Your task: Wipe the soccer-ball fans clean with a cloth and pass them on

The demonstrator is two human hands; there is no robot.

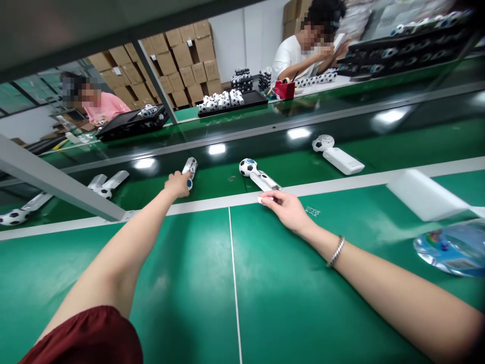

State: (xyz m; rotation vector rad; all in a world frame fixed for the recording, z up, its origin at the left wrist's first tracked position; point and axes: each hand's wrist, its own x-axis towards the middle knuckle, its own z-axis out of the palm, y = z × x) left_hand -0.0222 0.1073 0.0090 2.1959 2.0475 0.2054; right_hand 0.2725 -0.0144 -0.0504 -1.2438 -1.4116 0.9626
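Note:
My left hand (177,185) reaches over the white rail onto the dark green belt. Its fingers close round the lower end of a white handheld device (190,165) with a soccer-ball head, partly hidden by the hand. Near the rail, my right hand (285,208) pinches a small white piece (260,200) between thumb and fingers. Just beyond those fingers lies another soccer-ball device (264,180), its handle showing an open inside and pointing toward me. A third device (343,160) with a white handle rests farther right on the belt.
More soccer-ball devices (104,192) lie on the belt at left, behind a slanted metal post (60,177). A white block (426,194) and a plastic bottle (452,247) are on the green table at right. Two people sit across the belt beside black trays (253,98).

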